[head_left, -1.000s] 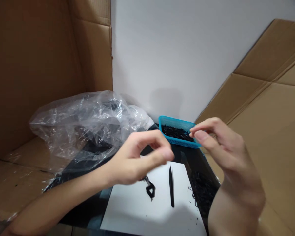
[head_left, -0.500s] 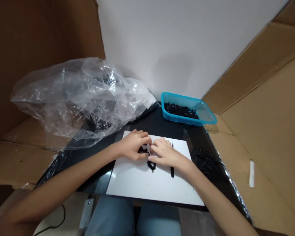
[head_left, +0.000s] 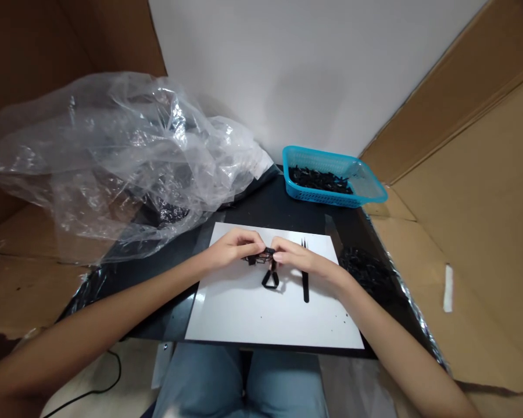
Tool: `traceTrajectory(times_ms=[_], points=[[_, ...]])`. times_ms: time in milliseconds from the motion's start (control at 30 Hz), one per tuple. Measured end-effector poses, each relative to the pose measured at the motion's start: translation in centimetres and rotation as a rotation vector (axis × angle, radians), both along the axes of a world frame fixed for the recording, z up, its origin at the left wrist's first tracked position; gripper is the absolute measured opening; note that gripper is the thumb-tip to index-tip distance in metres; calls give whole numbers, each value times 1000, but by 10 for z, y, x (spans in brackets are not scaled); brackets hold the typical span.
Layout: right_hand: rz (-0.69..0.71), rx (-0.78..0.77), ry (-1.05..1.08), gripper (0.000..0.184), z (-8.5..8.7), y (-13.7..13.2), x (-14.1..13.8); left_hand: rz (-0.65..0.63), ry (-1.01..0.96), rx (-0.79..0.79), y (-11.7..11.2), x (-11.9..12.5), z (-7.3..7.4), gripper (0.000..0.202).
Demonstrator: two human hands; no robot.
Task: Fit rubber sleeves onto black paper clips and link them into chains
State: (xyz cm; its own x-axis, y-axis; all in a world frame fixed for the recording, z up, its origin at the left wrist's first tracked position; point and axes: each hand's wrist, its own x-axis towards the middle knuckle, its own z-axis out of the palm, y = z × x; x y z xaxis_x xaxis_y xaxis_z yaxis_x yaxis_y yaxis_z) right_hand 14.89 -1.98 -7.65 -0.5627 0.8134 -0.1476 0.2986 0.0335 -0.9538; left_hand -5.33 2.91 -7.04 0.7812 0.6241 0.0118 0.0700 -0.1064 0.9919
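Since the earlier frame, the left hand (head_left: 234, 247) and right hand (head_left: 297, 258) have drawn closer, both pinching a small black piece (head_left: 261, 256) between them. Just below the hands lies a black loop (head_left: 270, 280) on a white sheet (head_left: 239, 307), with tweezers (head_left: 305, 284) just right. Beyond them, a blue plastic basket (head_left: 318, 197) sits on the desk (head_left: 261, 209).

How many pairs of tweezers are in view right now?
1. The tweezers lie on the white sheet, their middle hidden behind the right hand. Another pair could be hidden under the crumpled clear plastic.
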Motion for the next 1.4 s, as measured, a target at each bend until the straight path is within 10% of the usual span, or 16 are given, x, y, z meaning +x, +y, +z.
traceTrajectory(times_ms=[933, 1400], points=[[-276, 300, -163, 22, -3, -14, -21, 184, -87, -178, -7, 7, -6, 35], [-156, 178, 84, 16, 1, -15, -22, 21, -250, -706, -19, 10, -7, 34]])
